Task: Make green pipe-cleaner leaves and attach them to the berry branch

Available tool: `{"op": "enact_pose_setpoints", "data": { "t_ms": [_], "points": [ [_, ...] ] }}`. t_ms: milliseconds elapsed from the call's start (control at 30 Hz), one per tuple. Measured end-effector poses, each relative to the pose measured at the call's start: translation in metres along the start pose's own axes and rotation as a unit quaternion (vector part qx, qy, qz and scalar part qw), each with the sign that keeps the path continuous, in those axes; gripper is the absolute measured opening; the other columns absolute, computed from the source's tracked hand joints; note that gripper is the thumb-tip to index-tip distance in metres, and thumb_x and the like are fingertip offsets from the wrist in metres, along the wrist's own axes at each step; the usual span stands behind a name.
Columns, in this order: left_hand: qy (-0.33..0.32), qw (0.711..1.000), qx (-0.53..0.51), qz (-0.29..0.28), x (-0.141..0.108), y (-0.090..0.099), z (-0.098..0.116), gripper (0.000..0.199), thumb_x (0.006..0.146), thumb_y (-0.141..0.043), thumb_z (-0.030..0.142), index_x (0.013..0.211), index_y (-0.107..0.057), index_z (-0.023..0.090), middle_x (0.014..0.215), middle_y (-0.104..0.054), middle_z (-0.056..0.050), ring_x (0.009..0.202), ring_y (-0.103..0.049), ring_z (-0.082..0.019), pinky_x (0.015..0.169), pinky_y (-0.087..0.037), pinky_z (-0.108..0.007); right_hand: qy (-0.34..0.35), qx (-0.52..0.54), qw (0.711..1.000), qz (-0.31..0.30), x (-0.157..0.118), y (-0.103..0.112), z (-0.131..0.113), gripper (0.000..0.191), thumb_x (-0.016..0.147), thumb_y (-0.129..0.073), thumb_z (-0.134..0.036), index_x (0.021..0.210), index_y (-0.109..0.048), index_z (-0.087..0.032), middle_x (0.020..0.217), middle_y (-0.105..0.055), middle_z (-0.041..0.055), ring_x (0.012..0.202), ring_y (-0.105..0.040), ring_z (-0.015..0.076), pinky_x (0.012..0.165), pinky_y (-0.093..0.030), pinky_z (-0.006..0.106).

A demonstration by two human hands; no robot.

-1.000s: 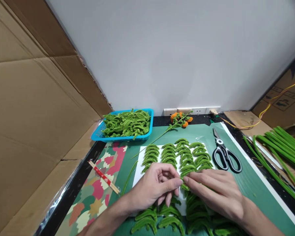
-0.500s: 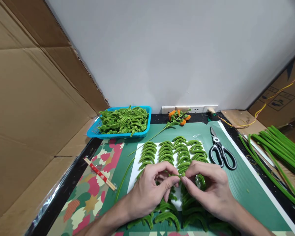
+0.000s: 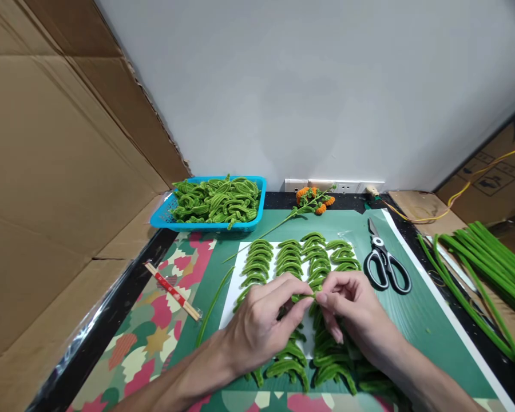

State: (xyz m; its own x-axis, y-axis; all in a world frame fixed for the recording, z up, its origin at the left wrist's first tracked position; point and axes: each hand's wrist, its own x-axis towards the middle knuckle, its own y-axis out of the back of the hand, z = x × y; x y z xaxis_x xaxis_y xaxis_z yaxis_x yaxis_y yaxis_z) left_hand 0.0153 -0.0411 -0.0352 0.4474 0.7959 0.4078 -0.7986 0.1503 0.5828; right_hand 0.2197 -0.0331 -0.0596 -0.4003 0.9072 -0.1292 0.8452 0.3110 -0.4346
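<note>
Both hands meet over the white sheet (image 3: 230,306), fingertips almost touching. My left hand (image 3: 270,317) pinches a small green fuzzy piece (image 3: 305,296) between thumb and fingers. My right hand (image 3: 356,306) pinches the same piece at its right end, which the fingertips mostly cover. Beneath and around the hands, curved green fuzzy pieces (image 3: 257,260) lie in columns on the sheet and on the green mat (image 3: 438,343). Some of them are hidden by the hands.
A blue basket (image 3: 262,209) heaped with green pieces stands at the back left. Orange flowers on a green stem (image 3: 302,210) lie behind the sheet. Black scissors (image 3: 386,263) rest right of it, wrapped chopsticks (image 3: 171,290) left. Long green stems (image 3: 493,269) lie far right.
The fingers of both hands have shifted slightly around the small piece, and the right hand has turned a little. The whole view has also shifted slightly.
</note>
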Motion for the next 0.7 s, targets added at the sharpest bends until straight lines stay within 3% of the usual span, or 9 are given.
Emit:
{"op": "enact_pose_setpoints", "data": {
  "t_ms": [100, 167, 233, 300, 367, 433, 600, 667, 700],
  "points": [
    [0.113, 0.992, -0.052, -0.022, 0.003, 0.003, 0.002, 0.012, 0.105, -0.062, 0.029, 0.104, -0.069, 0.019, 0.077, -0.065, 0.001, 0.063, -0.059, -0.011, 0.06, -0.046, -0.023, 0.009, -0.059, 0.998, -0.01, -0.001, 0.002, -0.005, 0.027, 0.086, -0.086, -0.037, 0.076, -0.071, -0.018, 0.051, -0.061, -0.0042, 0.036, -0.053, 0.0092, 0.038, -0.04, 0.018],
    [0.214, 0.966, -0.14, -0.041, 0.006, 0.006, 0.004, 0.02, 0.105, -0.063, 0.038, 0.103, -0.066, 0.019, 0.063, -0.056, 0.006, 0.052, -0.054, -0.009, 0.052, -0.042, -0.021, 0.108, -0.19, 0.976, 0.016, -0.003, 0.003, -0.011, 0.014, 0.091, -0.083, -0.031, 0.093, -0.076, -0.019, 0.063, -0.07, -0.0015, 0.047, -0.063, 0.0113, 0.047, -0.05, 0.02],
    [0.273, 0.933, -0.227, -0.057, 0.01, 0.01, 0.004, 0.026, 0.103, -0.064, 0.044, 0.105, -0.064, 0.018, 0.06, -0.057, 0.007, 0.046, -0.052, -0.008, 0.046, -0.04, -0.019, 0.264, -0.348, 0.899, 0.037, -0.006, 0.006, -0.016, 0.021, 0.094, -0.078, -0.021, 0.115, -0.075, -0.019, 0.087, -0.078, 0.0044, 0.065, -0.072, 0.0139, 0.06, -0.059, 0.024],
    [0.292, 0.913, -0.278, -0.068, 0.013, 0.014, 0.003, 0.029, 0.101, -0.069, 0.046, 0.106, -0.064, 0.017, 0.07, -0.066, 0.003, 0.045, -0.054, -0.006, 0.044, -0.04, -0.017, 0.398, -0.478, 0.782, 0.031, -0.007, 0.009, -0.018, 0.03, 0.097, -0.074, -0.012, 0.126, -0.071, -0.016, 0.105, -0.079, 0.0103, 0.082, -0.076, 0.017, 0.071, -0.062, 0.027],
    [0.296, 0.904, -0.299, -0.077, 0.014, 0.015, 0.001, 0.032, 0.098, -0.072, 0.046, 0.106, -0.065, 0.017, 0.08, -0.072, -0.001, 0.046, -0.055, -0.006, 0.042, -0.04, -0.016, 0.469, -0.553, 0.688, 0.017, -0.007, 0.014, -0.018, 0.028, 0.098, -0.071, -0.007, 0.125, -0.07, -0.013, 0.106, -0.079, 0.0126, 0.088, -0.077, 0.0192, 0.075, -0.061, 0.028],
    [0.3, 0.897, -0.311, -0.091, 0.016, 0.016, 0.0, 0.032, 0.098, -0.072, 0.047, 0.104, -0.065, 0.016, 0.079, -0.072, -0.001, 0.045, -0.055, -0.005, 0.042, -0.039, -0.015, 0.491, -0.591, 0.641, 0.006, -0.006, 0.018, -0.017, 0.026, 0.098, -0.07, -0.006, 0.124, -0.069, -0.01, 0.103, -0.079, 0.0133, 0.087, -0.076, 0.0202, 0.074, -0.06, 0.03],
    [0.319, 0.872, -0.339, -0.154, 0.017, 0.018, 0.003, 0.034, 0.097, -0.073, 0.049, 0.099, -0.062, 0.017, 0.072, -0.067, 0.002, 0.042, -0.051, -0.005, 0.038, -0.035, -0.014, 0.492, -0.631, 0.598, -0.052, -0.006, 0.02, -0.018, 0.021, 0.099, -0.064, -0.005, 0.12, -0.068, -0.007, 0.104, -0.078, 0.0166, 0.085, -0.073, 0.0228, 0.074, -0.058, 0.034],
    [0.306, 0.881, -0.324, -0.159, 0.016, 0.019, 0.006, 0.032, 0.099, -0.069, 0.048, 0.1, -0.06, 0.018, 0.068, -0.064, 0.003, 0.042, -0.051, -0.006, 0.039, -0.036, -0.016, 0.48, -0.607, 0.631, -0.052, -0.009, 0.014, -0.019, 0.016, 0.1, -0.059, -0.004, 0.112, -0.069, -0.009, 0.096, -0.076, 0.0135, 0.078, -0.068, 0.0201, 0.068, -0.054, 0.032],
    [0.292, 0.894, -0.298, -0.162, 0.016, 0.019, 0.007, 0.029, 0.102, -0.066, 0.046, 0.1, -0.059, 0.018, 0.064, -0.061, 0.005, 0.042, -0.051, -0.007, 0.041, -0.038, -0.016, 0.456, -0.581, 0.672, -0.047, -0.01, 0.011, -0.02, 0.015, 0.101, -0.057, -0.005, 0.108, -0.069, -0.011, 0.089, -0.074, 0.0108, 0.073, -0.065, 0.0181, 0.064, -0.052, 0.03]
  ]
}}
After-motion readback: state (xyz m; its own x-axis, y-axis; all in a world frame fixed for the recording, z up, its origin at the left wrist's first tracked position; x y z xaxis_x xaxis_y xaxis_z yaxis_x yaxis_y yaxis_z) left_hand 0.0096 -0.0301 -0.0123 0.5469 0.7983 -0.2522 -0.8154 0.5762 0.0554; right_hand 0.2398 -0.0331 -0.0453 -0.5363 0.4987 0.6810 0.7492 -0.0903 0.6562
